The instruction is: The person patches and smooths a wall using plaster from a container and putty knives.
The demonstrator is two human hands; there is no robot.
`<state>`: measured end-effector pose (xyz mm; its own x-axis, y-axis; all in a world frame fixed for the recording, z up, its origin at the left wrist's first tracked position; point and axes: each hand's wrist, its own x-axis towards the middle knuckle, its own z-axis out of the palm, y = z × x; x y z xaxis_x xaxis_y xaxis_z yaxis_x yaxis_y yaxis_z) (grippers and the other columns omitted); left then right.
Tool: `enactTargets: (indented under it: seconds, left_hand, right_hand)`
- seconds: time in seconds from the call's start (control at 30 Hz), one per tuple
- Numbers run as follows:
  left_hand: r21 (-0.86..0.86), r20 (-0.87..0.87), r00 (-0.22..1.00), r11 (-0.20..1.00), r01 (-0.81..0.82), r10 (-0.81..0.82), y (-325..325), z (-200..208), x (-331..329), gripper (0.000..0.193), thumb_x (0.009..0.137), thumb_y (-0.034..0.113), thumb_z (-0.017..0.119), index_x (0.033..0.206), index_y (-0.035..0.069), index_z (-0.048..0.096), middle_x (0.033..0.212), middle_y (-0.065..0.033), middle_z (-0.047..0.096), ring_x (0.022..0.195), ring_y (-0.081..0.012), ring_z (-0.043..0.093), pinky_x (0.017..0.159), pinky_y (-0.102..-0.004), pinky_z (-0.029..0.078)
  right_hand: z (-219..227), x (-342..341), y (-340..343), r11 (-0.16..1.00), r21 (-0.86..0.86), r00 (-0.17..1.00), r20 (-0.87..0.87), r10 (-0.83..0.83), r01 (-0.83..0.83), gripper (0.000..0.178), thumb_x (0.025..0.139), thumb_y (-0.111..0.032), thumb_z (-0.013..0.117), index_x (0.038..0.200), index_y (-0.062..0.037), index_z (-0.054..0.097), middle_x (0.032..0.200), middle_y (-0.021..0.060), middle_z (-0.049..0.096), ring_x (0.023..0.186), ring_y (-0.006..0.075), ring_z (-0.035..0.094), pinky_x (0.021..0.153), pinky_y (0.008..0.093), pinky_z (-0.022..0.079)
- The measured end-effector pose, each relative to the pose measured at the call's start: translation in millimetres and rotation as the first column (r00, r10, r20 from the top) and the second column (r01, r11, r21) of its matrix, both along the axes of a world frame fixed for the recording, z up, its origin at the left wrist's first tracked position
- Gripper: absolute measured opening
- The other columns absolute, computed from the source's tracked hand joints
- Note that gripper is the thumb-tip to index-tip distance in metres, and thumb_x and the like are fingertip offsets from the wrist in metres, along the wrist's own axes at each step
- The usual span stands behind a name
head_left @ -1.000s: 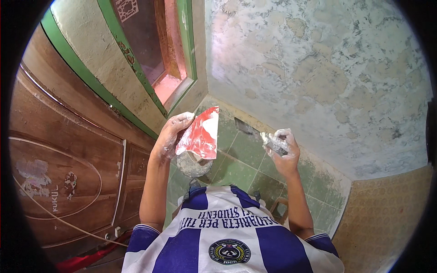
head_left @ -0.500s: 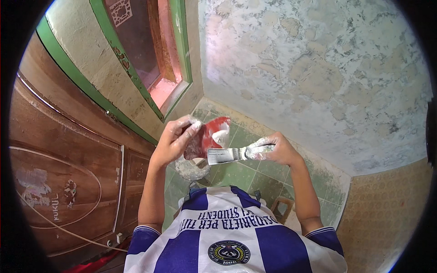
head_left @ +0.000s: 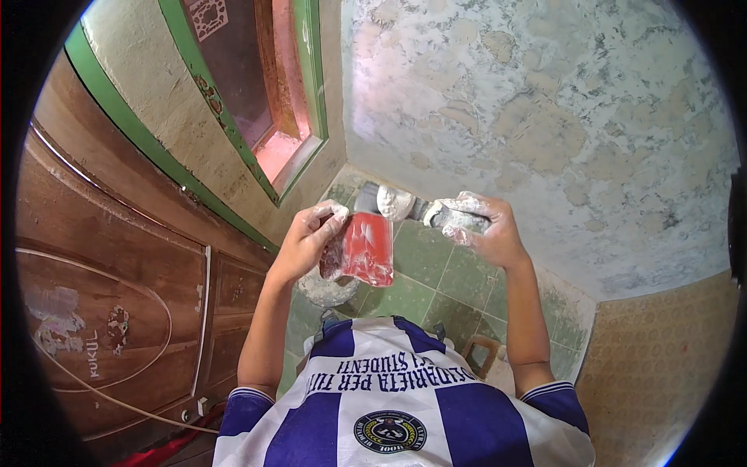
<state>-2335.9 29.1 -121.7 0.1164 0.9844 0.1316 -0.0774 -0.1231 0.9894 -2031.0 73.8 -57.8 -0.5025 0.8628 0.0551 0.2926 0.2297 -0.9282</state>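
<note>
My left hand (head_left: 310, 237) is closed on the edge of a red plastic putty spreader (head_left: 370, 249), its face streaked with white. In my right hand (head_left: 494, 233) is a putty knife (head_left: 367, 197), gripped by its handle with the blade pointing left. A lump of white putty (head_left: 395, 202) sits on the knife near the blade. The blade is just above the spreader's far edge; I cannot tell whether the two touch. White putty coats the fingers of both hands.
A patchy, part-coated wall (head_left: 537, 132) rises ahead and to the right. On the left are a brown wooden door (head_left: 124, 265) and a green-framed window (head_left: 311, 86). Below lie green floor tiles (head_left: 424, 257), a round whitish container (head_left: 331, 292) and a wood-edged object (head_left: 484, 354).
The putty knife has moved up and away from the spreader's near side, and a putty lump now shows on it. The spreader has turned to show its red face.
</note>
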Motion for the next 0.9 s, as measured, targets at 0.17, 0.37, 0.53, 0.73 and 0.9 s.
enactTargets:
  seconds: [0.17, 0.37, 0.53, 0.73, 0.9]
  left_hand:
    - [-0.381, 0.316, 0.946, 0.904, 0.193, -0.069, 2.9, -5.0, -4.2, 0.012, 0.094, 0.010, 0.054, 0.097, 0.002, 0.064, 0.080, 0.0020, 0.063, 0.062, -0.0034, 0.055, 0.055, -0.0177, 0.042]
    - [-0.358, 0.494, 0.869, 0.905, 0.231, -0.026, 7.4, -6.0, -11.7, 0.008, 0.090, 0.009, 0.058, 0.094, 0.001, 0.061, 0.083, -0.0017, 0.065, 0.069, -0.0079, 0.063, 0.063, -0.0213, 0.052]
    - [-0.327, 0.513, 0.855, 0.938, 0.113, 0.076, 6.5, -0.9, -25.3, 0.017, 0.094, 0.013, 0.057, 0.101, -0.002, 0.061, 0.089, -0.0050, 0.068, 0.072, -0.0090, 0.065, 0.066, -0.0237, 0.053]
    - [-0.252, 0.436, 0.900, 0.961, 0.112, 0.010, 13.9, -3.7, -29.7, 0.014, 0.094, 0.011, 0.056, 0.099, 0.000, 0.063, 0.088, -0.0021, 0.066, 0.073, -0.0070, 0.063, 0.065, -0.0212, 0.050]
    - [-0.094, 0.209, 0.978, 0.996, 0.011, 0.009, 17.7, 3.8, -22.2, 0.014, 0.095, 0.010, 0.057, 0.100, -0.002, 0.062, 0.091, 0.0013, 0.062, 0.084, -0.0050, 0.056, 0.075, -0.0210, 0.044]
  right_hand:
    - [-28.9, -18.6, -21.6, 0.969, 0.246, 0.993, -0.107, 0.047, -0.019, 0.031, 0.074, 0.002, 0.072, 0.103, 0.0011, 0.066, 0.101, 0.0072, 0.060, 0.091, 0.0146, 0.058, 0.081, 0.0290, 0.048]
    - [-70.6, -13.8, -37.2, 0.920, 0.390, 0.999, -0.045, -0.030, 0.045, 0.039, 0.063, 0.009, 0.073, 0.100, -0.0022, 0.068, 0.107, 0.0083, 0.057, 0.097, 0.0225, 0.058, 0.083, 0.0338, 0.048]
    - [-92.6, 16.6, -35.6, 0.914, 0.367, 0.985, -0.099, -0.144, 0.170, 0.039, 0.064, 0.012, 0.071, 0.100, -0.0028, 0.069, 0.106, 0.0067, 0.055, 0.093, 0.0190, 0.056, 0.080, 0.0306, 0.047]
    - [-74.8, 21.3, -40.3, 0.969, 0.082, 0.932, -0.303, -0.199, 0.233, 0.034, 0.074, 0.003, 0.073, 0.108, 0.0017, 0.068, 0.108, 0.0084, 0.060, 0.096, 0.0143, 0.056, 0.080, 0.0265, 0.047]
    - [-55.6, 21.4, -28.6, 1.000, -0.017, 0.993, -0.120, 0.007, -0.009, 0.028, 0.078, -0.009, 0.075, 0.103, 0.0018, 0.070, 0.096, 0.0086, 0.069, 0.085, 0.0108, 0.061, 0.075, 0.0252, 0.050]
